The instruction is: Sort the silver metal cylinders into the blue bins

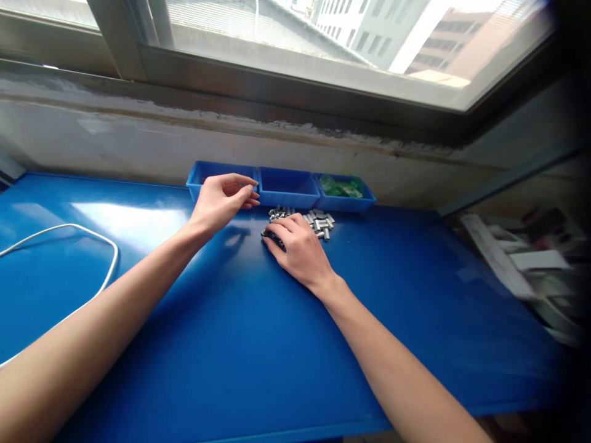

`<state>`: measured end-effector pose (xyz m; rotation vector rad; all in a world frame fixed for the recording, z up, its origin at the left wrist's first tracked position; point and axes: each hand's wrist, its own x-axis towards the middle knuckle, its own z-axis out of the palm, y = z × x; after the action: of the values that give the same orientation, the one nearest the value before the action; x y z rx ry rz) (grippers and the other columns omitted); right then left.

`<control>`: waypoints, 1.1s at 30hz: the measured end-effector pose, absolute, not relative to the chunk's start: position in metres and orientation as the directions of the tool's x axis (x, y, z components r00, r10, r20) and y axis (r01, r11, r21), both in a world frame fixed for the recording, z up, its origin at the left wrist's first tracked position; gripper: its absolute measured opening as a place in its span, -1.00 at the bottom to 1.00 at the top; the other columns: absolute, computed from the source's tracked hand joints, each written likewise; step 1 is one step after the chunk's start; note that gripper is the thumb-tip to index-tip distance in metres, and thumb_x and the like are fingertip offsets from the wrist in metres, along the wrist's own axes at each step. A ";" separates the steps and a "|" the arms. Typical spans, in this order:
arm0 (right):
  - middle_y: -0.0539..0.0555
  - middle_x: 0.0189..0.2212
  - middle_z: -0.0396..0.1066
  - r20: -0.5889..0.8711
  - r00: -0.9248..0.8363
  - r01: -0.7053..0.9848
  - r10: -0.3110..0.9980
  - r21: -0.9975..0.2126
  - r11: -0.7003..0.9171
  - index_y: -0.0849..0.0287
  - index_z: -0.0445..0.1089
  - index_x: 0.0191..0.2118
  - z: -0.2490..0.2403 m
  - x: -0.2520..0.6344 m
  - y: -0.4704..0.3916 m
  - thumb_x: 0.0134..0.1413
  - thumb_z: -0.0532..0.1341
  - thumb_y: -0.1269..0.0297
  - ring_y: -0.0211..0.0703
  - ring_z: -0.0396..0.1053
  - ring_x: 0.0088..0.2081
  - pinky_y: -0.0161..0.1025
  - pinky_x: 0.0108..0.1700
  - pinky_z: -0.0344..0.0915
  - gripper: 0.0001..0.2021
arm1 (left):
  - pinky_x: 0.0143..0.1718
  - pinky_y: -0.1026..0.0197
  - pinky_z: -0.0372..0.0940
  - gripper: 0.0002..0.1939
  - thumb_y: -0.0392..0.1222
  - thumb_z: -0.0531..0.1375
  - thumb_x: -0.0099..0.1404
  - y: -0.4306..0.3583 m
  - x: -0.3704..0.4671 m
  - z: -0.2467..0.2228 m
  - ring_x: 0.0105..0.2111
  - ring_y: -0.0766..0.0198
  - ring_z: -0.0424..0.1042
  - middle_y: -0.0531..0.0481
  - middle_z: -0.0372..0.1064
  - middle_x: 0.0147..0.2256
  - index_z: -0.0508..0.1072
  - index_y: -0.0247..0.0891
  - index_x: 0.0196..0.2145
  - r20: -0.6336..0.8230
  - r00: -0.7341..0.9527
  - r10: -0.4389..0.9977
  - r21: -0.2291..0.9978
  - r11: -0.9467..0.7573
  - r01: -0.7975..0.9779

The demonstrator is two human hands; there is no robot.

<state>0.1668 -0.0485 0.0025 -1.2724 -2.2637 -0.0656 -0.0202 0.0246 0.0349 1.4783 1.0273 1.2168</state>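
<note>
My left hand hovers in front of the left blue bin, thumb and fingertips brought together; whatever may be between them is too small to make out. On the blue table, my right hand rests with curled fingers over small dark and metallic pieces, which it partly hides. Just beyond it lie small shiny metal parts, and beside them is a pile of grey metal pieces. The middle blue bin stands directly behind these parts.
Green plastic wrapping fills part of the right blue bin. A white cable curves over the blue table at the left. Blurred white and grey items lie beyond the right edge. A window runs behind.
</note>
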 end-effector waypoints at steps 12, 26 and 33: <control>0.13 -0.32 0.52 0.457 -0.415 0.764 0.787 -0.294 0.574 0.19 0.46 -0.29 0.001 0.153 -0.044 0.16 0.22 0.47 0.00 0.36 -0.19 -0.10 -0.09 0.36 -0.91 | -0.22 0.18 0.50 -0.75 -0.12 0.26 0.21 0.028 -0.023 0.025 -0.29 0.11 0.62 -0.13 0.60 -0.33 0.61 -0.30 -0.21 0.178 0.350 0.920 0.934 -0.270 0.234; 0.02 -0.39 0.60 0.077 0.207 -0.155 0.975 -0.982 0.110 0.17 0.57 -0.30 0.011 0.162 -0.043 -0.15 0.51 0.14 -0.15 0.57 -0.33 -0.22 -0.18 0.52 -0.71 | -0.15 0.21 0.46 -0.58 0.00 0.34 0.21 0.012 -0.019 0.039 -0.17 0.10 0.59 -0.13 0.61 -0.20 0.59 -0.32 -0.06 0.229 0.593 0.772 0.910 -0.386 0.150; 0.01 -0.41 0.60 -0.029 0.188 -0.319 0.982 -0.947 0.033 0.16 0.53 -0.34 0.016 0.157 -0.046 -0.27 0.56 0.12 -0.19 0.58 -0.36 -0.27 -0.22 0.52 -0.64 | -0.19 0.22 0.47 -0.64 0.03 0.41 0.14 0.009 -0.014 0.037 -0.26 0.14 0.59 -0.12 0.61 -0.27 0.62 -0.34 -0.25 0.303 0.530 0.792 0.904 -0.414 0.102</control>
<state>0.1570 -0.0462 0.0164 -1.0504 -0.8331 1.2053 -0.0140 0.0089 0.0370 1.8508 0.7373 0.9445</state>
